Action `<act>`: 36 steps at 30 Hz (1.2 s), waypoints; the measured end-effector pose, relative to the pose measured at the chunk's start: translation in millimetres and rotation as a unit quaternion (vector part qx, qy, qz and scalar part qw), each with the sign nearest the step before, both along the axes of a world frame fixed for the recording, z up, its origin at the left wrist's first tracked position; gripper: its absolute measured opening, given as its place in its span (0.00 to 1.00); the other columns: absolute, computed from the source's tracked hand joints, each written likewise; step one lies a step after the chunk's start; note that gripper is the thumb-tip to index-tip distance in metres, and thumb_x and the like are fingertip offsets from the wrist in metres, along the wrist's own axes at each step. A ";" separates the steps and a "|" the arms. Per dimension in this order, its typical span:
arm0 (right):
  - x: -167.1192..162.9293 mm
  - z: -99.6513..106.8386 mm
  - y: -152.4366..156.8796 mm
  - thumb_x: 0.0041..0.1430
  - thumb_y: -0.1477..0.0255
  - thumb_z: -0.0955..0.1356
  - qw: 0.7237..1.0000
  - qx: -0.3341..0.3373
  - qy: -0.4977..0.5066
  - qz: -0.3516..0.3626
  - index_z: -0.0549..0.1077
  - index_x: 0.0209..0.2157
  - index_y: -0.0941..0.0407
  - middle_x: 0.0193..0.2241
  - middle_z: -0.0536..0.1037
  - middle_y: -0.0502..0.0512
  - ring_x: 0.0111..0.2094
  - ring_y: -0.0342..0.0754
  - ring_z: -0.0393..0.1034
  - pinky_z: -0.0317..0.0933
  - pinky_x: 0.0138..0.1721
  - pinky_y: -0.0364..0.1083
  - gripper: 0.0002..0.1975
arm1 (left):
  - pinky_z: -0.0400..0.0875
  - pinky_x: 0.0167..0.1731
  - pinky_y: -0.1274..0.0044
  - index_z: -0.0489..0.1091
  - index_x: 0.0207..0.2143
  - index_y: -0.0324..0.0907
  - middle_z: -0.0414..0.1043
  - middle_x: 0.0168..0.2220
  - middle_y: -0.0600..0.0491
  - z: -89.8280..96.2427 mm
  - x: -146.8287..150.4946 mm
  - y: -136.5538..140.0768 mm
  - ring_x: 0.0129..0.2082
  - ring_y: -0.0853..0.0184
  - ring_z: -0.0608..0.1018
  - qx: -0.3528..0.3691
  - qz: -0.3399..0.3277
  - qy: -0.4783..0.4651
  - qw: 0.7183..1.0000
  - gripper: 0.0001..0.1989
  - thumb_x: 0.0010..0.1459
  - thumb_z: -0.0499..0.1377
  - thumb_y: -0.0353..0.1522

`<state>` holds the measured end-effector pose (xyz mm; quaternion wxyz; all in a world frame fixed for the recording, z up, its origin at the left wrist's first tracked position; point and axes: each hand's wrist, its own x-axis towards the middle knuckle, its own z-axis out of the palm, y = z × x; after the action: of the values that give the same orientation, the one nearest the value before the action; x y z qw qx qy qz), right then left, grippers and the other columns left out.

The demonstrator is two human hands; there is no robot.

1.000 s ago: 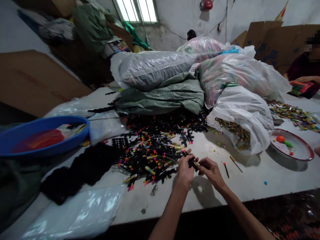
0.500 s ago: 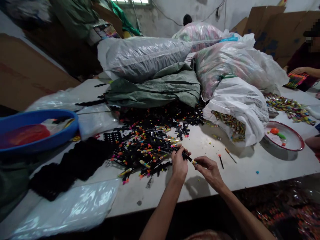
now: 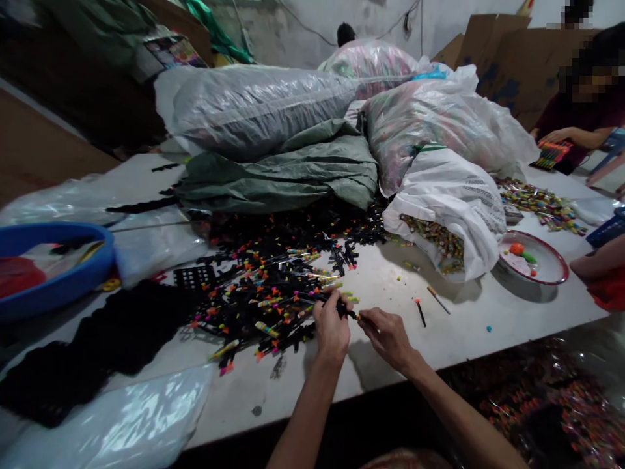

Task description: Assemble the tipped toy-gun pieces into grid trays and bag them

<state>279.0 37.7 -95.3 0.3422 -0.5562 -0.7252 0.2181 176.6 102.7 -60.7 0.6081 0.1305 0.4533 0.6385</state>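
My left hand is closed round a small black plastic piece, which looks like a toy gun, with one end sticking out to the right. The fingertips of my right hand pinch together at that end, over a tiny yellowish part mostly hidden by the fingers. Just left of and behind my left hand spreads a pile of similar black toy guns with orange, pink and yellow bits. To the right of my right hand lie a thin black stick with an orange tip and a brownish stick.
A white sack spills small candy-like tubes. Beside it stands a red-rimmed plate. Large stuffed bags line the back. At left are a blue basin and plastic sheets. Another person works at the far right.
The view has swung slightly right, so things appear further left. Both hands still hold the black toy gun, and the right fingertips remain at its end.
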 end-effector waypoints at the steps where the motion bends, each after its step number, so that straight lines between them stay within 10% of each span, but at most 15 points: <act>1: -1.1 1.0 4.3 0.63 0.70 0.61 1.000 -0.008 -0.003 0.008 0.73 0.41 0.56 0.33 0.77 0.57 0.31 0.46 0.71 0.60 0.33 0.42 0.12 | 0.59 0.19 0.82 0.61 0.28 0.42 0.59 0.19 0.62 -0.2 -5.2 2.4 0.19 0.76 0.65 0.001 -0.009 0.012 1.000 0.16 0.36 0.65 0.29; 5: 24.3 9.6 37.6 0.61 0.65 0.64 0.998 -0.048 0.015 0.031 0.68 0.50 0.55 0.37 0.76 0.55 0.33 0.45 0.71 0.60 0.35 0.41 0.17 | 0.69 0.36 0.74 0.64 0.37 0.42 0.67 0.33 0.55 7.7 -44.8 20.9 0.33 0.68 0.73 0.062 0.028 0.217 0.974 0.20 0.40 0.65 0.34; 9: 89.9 12.8 84.5 0.61 0.69 0.63 0.969 -0.119 -0.177 -0.128 0.66 0.52 0.58 0.48 0.71 0.62 0.41 0.49 0.69 0.58 0.41 0.45 0.17 | 0.52 0.59 0.63 0.57 0.54 0.40 0.57 0.57 0.42 20.6 -71.3 56.1 0.59 0.55 0.59 0.114 0.162 0.589 0.784 0.33 0.46 0.63 0.33; 11: 116.1 9.6 102.3 0.60 0.73 0.63 0.937 -0.161 -0.262 -0.164 0.69 0.46 0.59 0.49 0.69 0.64 0.46 0.53 0.66 0.56 0.44 0.46 0.13 | 0.47 0.60 0.60 0.57 0.56 0.39 0.56 0.59 0.40 20.0 -61.2 80.4 0.61 0.53 0.57 0.116 0.086 0.704 0.696 0.28 0.52 0.58 0.32; 14: 131.7 2.3 116.2 0.58 0.79 0.61 0.930 -0.185 -0.282 -0.145 0.72 0.38 0.60 0.44 0.72 0.65 0.45 0.54 0.66 0.55 0.43 0.47 0.10 | 0.50 0.57 0.58 0.66 0.47 0.38 0.66 0.52 0.38 6.8 -29.5 120.2 0.57 0.50 0.64 0.054 -0.126 0.755 0.642 0.17 0.55 0.53 0.31; 22: 128.1 -2.7 113.9 0.52 0.75 0.63 0.962 -0.161 -0.161 -0.153 0.69 0.32 0.60 0.31 0.73 0.56 0.34 0.48 0.68 0.58 0.33 0.43 0.06 | 0.63 0.44 0.64 0.69 0.36 0.38 0.73 0.39 0.39 -24.8 -3.8 165.5 0.46 0.51 0.73 0.021 -0.172 0.674 0.718 0.09 0.49 0.58 0.27; 25: 113.5 1.6 101.6 0.51 0.72 0.63 0.975 -0.160 0.087 -0.128 0.67 0.37 0.59 0.23 0.70 0.47 0.22 0.42 0.65 0.58 0.24 0.41 0.10 | 0.65 0.41 0.71 0.71 0.31 0.41 0.74 0.36 0.47 -22.3 1.4 145.4 0.43 0.59 0.74 0.086 -0.196 0.610 0.763 0.06 0.54 0.56 0.34; 28: 91.1 14.4 84.5 0.47 0.72 0.66 0.906 -0.156 0.383 -0.091 0.66 0.41 0.59 0.20 0.70 0.44 0.16 0.40 0.62 0.56 0.19 0.40 0.17 | 0.68 0.32 0.76 0.72 0.32 0.40 0.75 0.32 0.49 -19.1 11.6 107.2 0.33 0.65 0.76 0.135 -0.244 0.527 0.803 0.16 0.57 0.52 0.42; 33: 66.4 43.4 61.6 0.44 0.71 0.72 0.854 -0.141 0.496 -0.073 0.68 0.28 0.58 0.23 0.76 0.49 0.22 0.42 0.70 0.62 0.24 0.41 0.11 | 0.66 0.24 0.79 0.74 0.35 0.37 0.74 0.26 0.50 -10.2 16.5 43.4 0.23 0.70 0.73 0.152 -0.294 0.278 0.902 0.18 0.50 0.61 0.43; 36: 54.7 46.5 47.4 0.44 0.70 0.73 0.862 -0.126 0.486 -0.074 0.70 0.29 0.58 0.26 0.77 0.51 0.26 0.44 0.73 0.64 0.27 0.42 0.11 | 0.67 0.25 0.80 0.73 0.36 0.39 0.71 0.23 0.56 1.4 13.3 26.5 0.21 0.73 0.71 0.090 -0.212 0.127 0.965 0.17 0.45 0.66 0.39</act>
<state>333.7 85.1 -48.8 0.5929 -0.4702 -0.3902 0.5245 190.0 129.2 -59.2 0.6528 0.3578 0.4294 0.5113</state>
